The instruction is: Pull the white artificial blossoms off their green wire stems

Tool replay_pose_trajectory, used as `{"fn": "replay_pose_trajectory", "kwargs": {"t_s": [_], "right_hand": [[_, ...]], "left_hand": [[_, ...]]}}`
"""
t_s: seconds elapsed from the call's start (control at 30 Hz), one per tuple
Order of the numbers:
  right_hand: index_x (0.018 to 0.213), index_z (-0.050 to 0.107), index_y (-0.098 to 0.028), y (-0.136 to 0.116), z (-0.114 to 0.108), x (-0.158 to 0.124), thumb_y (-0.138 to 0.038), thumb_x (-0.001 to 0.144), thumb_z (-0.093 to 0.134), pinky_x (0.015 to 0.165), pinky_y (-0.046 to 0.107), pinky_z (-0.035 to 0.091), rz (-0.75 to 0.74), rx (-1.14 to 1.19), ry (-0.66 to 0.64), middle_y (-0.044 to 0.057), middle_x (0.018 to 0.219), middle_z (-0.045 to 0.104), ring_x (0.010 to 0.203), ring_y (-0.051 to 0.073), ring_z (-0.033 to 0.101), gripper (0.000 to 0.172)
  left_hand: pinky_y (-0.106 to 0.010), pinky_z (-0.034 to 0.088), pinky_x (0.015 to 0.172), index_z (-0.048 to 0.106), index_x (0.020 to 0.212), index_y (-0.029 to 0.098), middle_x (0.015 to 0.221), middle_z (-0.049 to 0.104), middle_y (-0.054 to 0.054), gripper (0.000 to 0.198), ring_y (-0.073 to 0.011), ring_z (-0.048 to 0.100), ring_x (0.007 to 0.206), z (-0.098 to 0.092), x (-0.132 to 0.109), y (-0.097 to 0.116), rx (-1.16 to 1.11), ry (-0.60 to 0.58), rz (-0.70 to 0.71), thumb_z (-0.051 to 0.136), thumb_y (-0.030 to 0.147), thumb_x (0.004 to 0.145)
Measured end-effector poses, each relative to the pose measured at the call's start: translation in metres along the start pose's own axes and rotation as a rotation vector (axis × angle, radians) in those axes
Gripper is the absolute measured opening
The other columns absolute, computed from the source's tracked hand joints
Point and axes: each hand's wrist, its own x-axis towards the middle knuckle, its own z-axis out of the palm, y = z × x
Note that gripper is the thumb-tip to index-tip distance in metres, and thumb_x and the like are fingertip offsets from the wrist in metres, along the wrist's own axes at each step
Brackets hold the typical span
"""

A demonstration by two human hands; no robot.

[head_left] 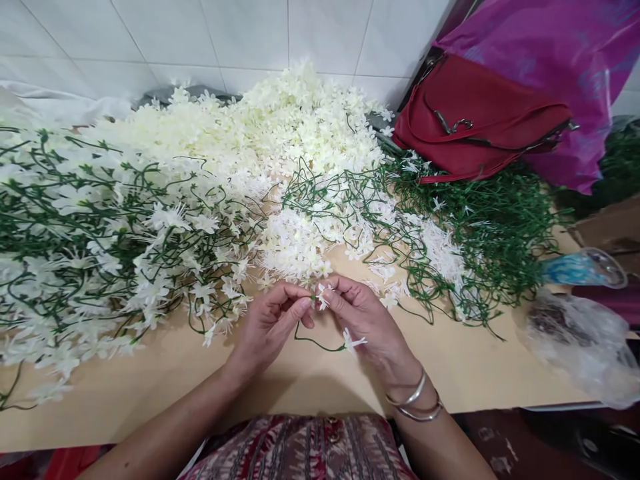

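Note:
Near the table's front edge my two hands meet. My left hand (275, 323) pinches a thin green plastic stem (320, 345) between thumb and forefinger. Against it, my right hand (367, 317) grips a small white artificial flower (323, 297) by its petals. The stem loops down below the fingers and ends in another white blossom (354, 342) under my right palm. Just beyond my fingertips lies a heap of loose white petals (293, 243). Whether the held flower is fully seated on the stem is hidden by my fingers.
Assembled white flowers on green stems (110, 247) cover the left side. Cream blossoms (290, 113) are piled by the tiled wall (250, 33). At right are green stems (500, 213), a red handbag (480, 113), a purple bag (575, 73), a plastic cup (583, 269) and a clear bag (580, 347).

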Motion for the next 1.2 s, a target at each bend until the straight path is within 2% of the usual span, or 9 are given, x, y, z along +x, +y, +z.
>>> {"fn": "replay_pose_trajectory", "kwargs": {"t_s": [0.23,0.43,0.57,0.9,1.03,1.2], "right_hand": [[0.082,0.07,-0.022,0.001,-0.002,0.001,-0.05,0.088,0.079,0.064,0.027,0.039,-0.018,-0.073,-0.01,-0.002,0.073,0.06,0.069,0.014,0.05,0.03],[0.082,0.07,-0.022,0.005,0.001,0.002,-0.045,0.085,0.081,0.061,0.027,0.038,-0.033,-0.093,0.048,-0.002,0.073,0.063,0.066,0.013,0.049,0.026],[0.082,0.069,-0.022,0.005,0.005,0.002,-0.043,0.084,0.083,0.064,0.028,0.042,-0.046,-0.078,0.074,-0.003,0.07,0.064,0.066,0.013,0.054,0.025],[0.08,0.063,-0.022,0.007,0.007,0.006,-0.044,0.085,0.084,0.068,0.029,0.051,-0.069,0.0,0.002,-0.002,0.069,0.071,0.065,0.014,0.064,0.03],[0.08,0.064,-0.022,0.004,0.003,0.006,-0.047,0.084,0.084,0.067,0.029,0.05,-0.038,-0.011,0.001,-0.002,0.067,0.07,0.064,0.014,0.062,0.032],[0.082,0.068,-0.021,0.006,-0.004,0.004,-0.046,0.083,0.085,0.064,0.027,0.044,-0.021,-0.079,0.082,-0.002,0.072,0.066,0.067,0.013,0.056,0.03]], "left_hand": [[-0.023,0.055,0.068,0.073,0.098,0.017,0.071,0.073,0.0,0.017,-0.0122,0.07,0.066,-0.001,0.0,-0.001,-0.007,-0.002,-0.006,0.069,0.033,0.1],[-0.023,0.055,0.069,0.074,0.094,0.017,0.071,0.073,0.0,0.016,-0.0121,0.07,0.066,-0.001,0.0,-0.002,0.0,0.017,-0.006,0.071,0.032,0.099],[-0.022,0.055,0.071,0.074,0.095,0.017,0.072,0.074,0.0,0.016,-0.012,0.07,0.068,-0.003,0.0,-0.002,0.022,0.005,-0.023,0.069,0.031,0.1],[-0.025,0.056,0.074,0.075,0.095,0.017,0.073,0.077,-0.002,0.02,-0.0147,0.072,0.071,-0.005,0.002,-0.003,0.078,-0.023,-0.032,0.066,0.034,0.101],[-0.026,0.057,0.077,0.074,0.096,0.017,0.075,0.077,-0.002,0.021,-0.0154,0.073,0.073,-0.005,0.002,-0.001,0.105,-0.042,-0.009,0.064,0.035,0.102],[-0.029,0.057,0.082,0.073,0.106,0.018,0.086,0.08,-0.005,0.019,-0.0182,0.076,0.082,-0.006,-0.001,-0.001,0.177,-0.083,0.003,0.063,0.034,0.103]]}}
